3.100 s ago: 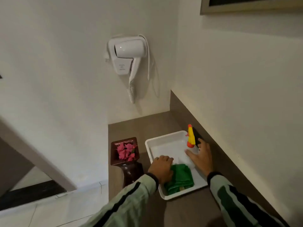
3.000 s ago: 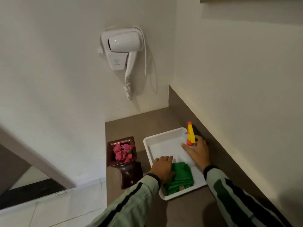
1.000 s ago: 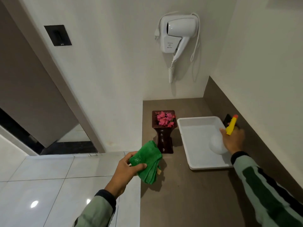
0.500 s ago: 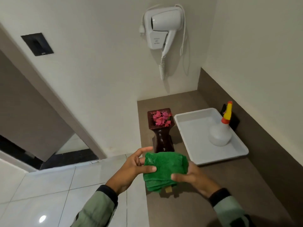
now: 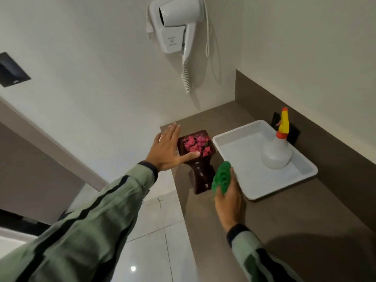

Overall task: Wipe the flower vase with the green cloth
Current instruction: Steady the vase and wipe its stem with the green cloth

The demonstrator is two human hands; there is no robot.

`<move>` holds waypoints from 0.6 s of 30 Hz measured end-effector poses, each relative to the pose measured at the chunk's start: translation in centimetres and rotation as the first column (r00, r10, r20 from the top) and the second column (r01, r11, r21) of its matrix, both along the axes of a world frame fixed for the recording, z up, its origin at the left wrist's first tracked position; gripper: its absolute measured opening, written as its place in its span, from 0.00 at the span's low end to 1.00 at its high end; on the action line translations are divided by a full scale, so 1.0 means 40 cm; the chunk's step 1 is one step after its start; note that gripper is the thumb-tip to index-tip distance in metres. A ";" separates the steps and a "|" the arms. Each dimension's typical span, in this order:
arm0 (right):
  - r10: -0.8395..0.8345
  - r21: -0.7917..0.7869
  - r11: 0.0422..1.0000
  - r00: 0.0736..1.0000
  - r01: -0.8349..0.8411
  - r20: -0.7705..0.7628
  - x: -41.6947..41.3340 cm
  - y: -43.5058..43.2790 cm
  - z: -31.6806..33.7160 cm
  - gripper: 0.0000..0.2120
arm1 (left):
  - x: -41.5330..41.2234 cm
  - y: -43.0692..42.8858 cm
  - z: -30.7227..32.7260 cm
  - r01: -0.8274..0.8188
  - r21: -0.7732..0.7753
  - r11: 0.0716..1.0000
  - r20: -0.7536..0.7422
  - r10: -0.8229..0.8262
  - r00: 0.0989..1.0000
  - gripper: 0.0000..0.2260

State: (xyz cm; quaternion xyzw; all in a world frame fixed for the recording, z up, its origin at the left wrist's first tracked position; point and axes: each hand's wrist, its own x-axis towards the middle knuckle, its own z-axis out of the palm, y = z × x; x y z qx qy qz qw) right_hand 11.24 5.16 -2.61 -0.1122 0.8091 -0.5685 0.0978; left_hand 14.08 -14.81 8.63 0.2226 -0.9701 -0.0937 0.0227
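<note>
Centre of the frame: the dark brown glossy flower vase [image 5: 200,169], narrow in the waist and flared at the mouth, stands upright on the brown countertop [image 5: 284,220], close to the counter's left edge and just left of the white rectangular plastic tray [image 5: 305,176]. Pink flowers [image 5: 196,144] fill its square mouth.

The left hand [image 5: 169,150] is up at the vase's rim, fingers spread flat and unclenched, thumb stretched across the front of the mouth. It looks like a steadying hand, ready to brace a top-heavy vase that sits so near the drop to the tiled floor [image 5: 154,241]. Whether the palm is truly pressing the rim or just alongside it is hard to call from this angle.

Lower centre, the right hand [image 5: 228,198] is clenched around the bunched green cloth [image 5: 221,177], the wad poking out above the fingers, just right of the vase's waist and apparently not yet touching it. Bunching the cloth gives a firm pad for rubbing the glossy sides.

Over on the right, the white round-bodied spray bottle with the yellow and orange nozzle [image 5: 277,151] stands in the tray's far corner, well apart from both hands, parked where drips stay contained.

High in the frame, a white wall-mounted hair dryer [image 5: 177,23] hangs with its coiled cord, out of play.

By my read, wiping has not begun; next, the cloth needs to meet the vase body while the left hand keeps it from tipping.
</note>
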 end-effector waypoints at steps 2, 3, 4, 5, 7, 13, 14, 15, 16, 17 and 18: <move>-0.004 0.039 0.999 0.999 0.006 -0.043 0.021 -0.046 -0.021 0.34 | -0.015 -0.032 -0.016 0.026 0.025 0.999 0.076 -0.027 0.997 0.59; -0.016 0.065 0.998 1.000 0.018 -0.022 0.024 -0.063 -0.034 0.34 | -0.021 -0.043 -0.023 0.051 0.028 0.998 0.101 -0.054 0.993 0.60; -0.028 0.097 0.995 1.000 0.028 -0.002 0.028 -0.076 -0.047 0.35 | -0.024 -0.052 -0.030 0.077 0.034 0.996 0.116 -0.080 0.990 0.61; -0.029 0.123 0.992 1.000 0.028 0.003 0.034 -0.086 -0.058 0.35 | -0.026 -0.058 -0.035 0.095 0.047 0.994 0.119 -0.100 0.988 0.61; -0.024 0.128 0.991 1.000 0.024 -0.002 0.047 -0.102 -0.075 0.36 | -0.029 -0.067 -0.041 0.120 0.084 0.989 0.113 -0.129 0.985 0.61; -0.025 0.074 0.997 0.996 0.018 0.089 0.099 -0.132 -0.078 0.36 | -0.031 -0.071 -0.053 0.138 0.067 0.988 0.101 -0.145 0.984 0.60; -0.022 0.053 0.998 0.994 0.016 0.111 0.109 -0.137 -0.075 0.36 | -0.032 -0.072 -0.053 0.139 0.055 0.989 0.101 -0.144 0.984 0.60; -0.015 0.038 0.999 0.992 0.010 0.128 0.119 -0.141 -0.073 0.36 | -0.033 -0.071 -0.053 0.141 0.045 0.989 0.107 -0.145 0.984 0.60; 0.000 0.030 1.000 0.991 -0.004 0.137 0.130 -0.145 -0.071 0.36 | -0.033 -0.072 -0.053 0.143 0.039 0.989 0.112 -0.147 0.983 0.60; 0.024 0.026 0.999 0.990 -0.028 0.139 0.141 -0.147 -0.070 0.36 | -0.033 -0.072 -0.053 0.143 0.033 0.989 0.116 -0.146 0.982 0.59; 0.055 0.028 0.998 0.988 -0.060 0.143 0.154 -0.148 -0.070 0.35 | -0.033 -0.071 -0.051 0.142 0.030 0.989 0.118 -0.145 0.982 0.59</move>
